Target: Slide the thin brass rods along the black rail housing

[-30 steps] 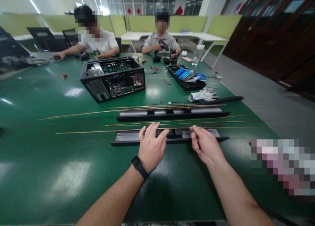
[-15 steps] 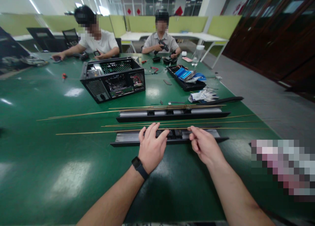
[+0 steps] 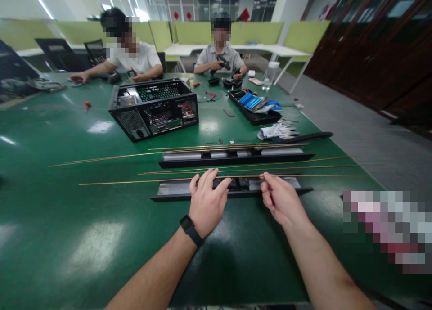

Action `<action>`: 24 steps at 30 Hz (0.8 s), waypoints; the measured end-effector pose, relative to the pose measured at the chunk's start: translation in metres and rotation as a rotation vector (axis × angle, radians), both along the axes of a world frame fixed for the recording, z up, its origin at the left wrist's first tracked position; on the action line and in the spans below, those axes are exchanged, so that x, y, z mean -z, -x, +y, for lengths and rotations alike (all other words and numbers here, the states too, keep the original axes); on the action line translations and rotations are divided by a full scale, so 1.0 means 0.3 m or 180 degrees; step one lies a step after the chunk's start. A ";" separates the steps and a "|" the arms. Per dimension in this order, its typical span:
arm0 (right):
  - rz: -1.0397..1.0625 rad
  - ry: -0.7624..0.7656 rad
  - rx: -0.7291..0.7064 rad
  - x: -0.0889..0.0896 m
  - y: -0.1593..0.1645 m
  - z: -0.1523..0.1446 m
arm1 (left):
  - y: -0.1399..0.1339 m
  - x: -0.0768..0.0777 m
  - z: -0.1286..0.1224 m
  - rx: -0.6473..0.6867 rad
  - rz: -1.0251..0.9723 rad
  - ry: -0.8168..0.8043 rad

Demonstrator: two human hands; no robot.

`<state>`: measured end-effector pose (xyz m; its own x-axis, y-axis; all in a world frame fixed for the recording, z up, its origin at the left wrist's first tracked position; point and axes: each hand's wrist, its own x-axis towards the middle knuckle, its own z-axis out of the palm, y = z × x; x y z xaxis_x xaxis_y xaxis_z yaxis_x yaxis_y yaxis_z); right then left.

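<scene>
My right hand (image 3: 282,196) is closed in a pinch on a long thin brass-coloured rod (image 3: 114,182), which runs sideways over the nearer dark channel (image 3: 173,188). My left hand (image 3: 207,204) lies over the middle of that channel with its fingers spread; whether it presses on the rod I cannot tell. Black blocks (image 3: 243,183) sit inside the channel between my hands. Just beyond, more thin rods (image 3: 178,171) lie on the table. A second dark channel (image 3: 236,159) is parallel behind, with several rods across its back edge.
On the green table (image 3: 94,238) stands an open black computer case (image 3: 155,112). A black tray (image 3: 256,116) with blue items, white gloves (image 3: 278,131) and a clear bottle (image 3: 271,74) are at the back right. Two people (image 3: 221,53) sit across the table.
The rod in my right hand has slid slightly to the right. My left hand stays in place over the nearer channel.
</scene>
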<state>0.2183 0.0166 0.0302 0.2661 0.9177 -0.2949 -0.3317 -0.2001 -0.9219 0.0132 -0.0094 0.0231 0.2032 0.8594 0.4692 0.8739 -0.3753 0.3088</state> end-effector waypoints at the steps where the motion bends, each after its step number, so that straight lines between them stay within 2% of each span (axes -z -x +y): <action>1: -0.0010 0.0001 -0.0018 0.001 0.000 0.001 | 0.000 -0.001 0.000 0.0000 -0.0003 -0.0008; 10: -0.0091 -0.0023 -0.0229 -0.004 0.003 0.000 | -0.003 -0.001 0.001 -0.0030 -0.0027 -0.0044; 24: 0.0099 -0.0039 -0.0023 0.005 -0.004 0.005 | -0.002 0.000 0.002 -0.0014 -0.0027 -0.0045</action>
<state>0.2195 0.0180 0.0286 0.2504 0.9231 -0.2917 -0.3587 -0.1914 -0.9136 0.0138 -0.0089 0.0231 0.1955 0.8535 0.4831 0.8729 -0.3759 0.3110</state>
